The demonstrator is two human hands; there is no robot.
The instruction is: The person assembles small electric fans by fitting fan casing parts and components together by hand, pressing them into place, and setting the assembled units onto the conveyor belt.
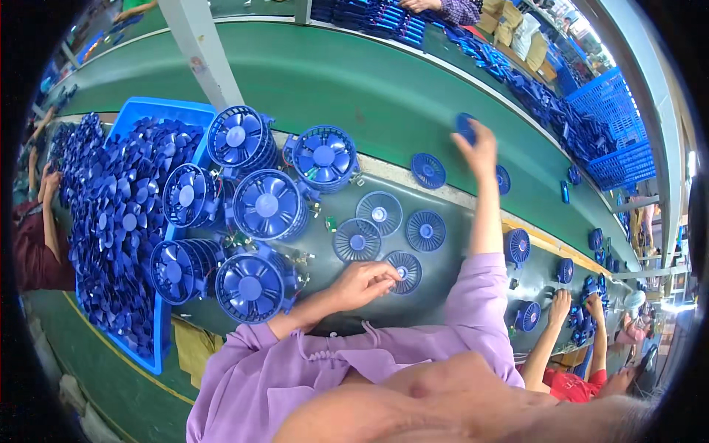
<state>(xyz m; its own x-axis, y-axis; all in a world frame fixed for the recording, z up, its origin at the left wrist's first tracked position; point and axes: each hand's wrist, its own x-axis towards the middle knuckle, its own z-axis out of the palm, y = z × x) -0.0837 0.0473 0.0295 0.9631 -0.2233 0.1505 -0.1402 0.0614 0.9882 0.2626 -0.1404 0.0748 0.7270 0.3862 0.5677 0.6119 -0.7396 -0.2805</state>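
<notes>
My right hand [478,151] reaches out over the green conveyor belt, thumb and fingers gripping the edge of a blue round fan grille [465,128], slightly blurred. My left hand [362,286] is low over the dark worktable with its fingers curled together. Its fingertips meet the left part of another fan grille [407,275]; whether they pinch anything is hidden. Several more blue grilles lie just beyond, among them a spoked one [426,231] and one with a pale centre [379,214]. Left of them stand several blue fan housings with blades inside, such as this fan housing [267,204].
A blue tub [159,325] heaped with blue fan blades [122,214] stands at the left. A grey post [203,55] rises beside the belt [325,81]. Co-workers' hands [561,306] work at the right, others at far left and top. A blue crate [609,111] is at the far right.
</notes>
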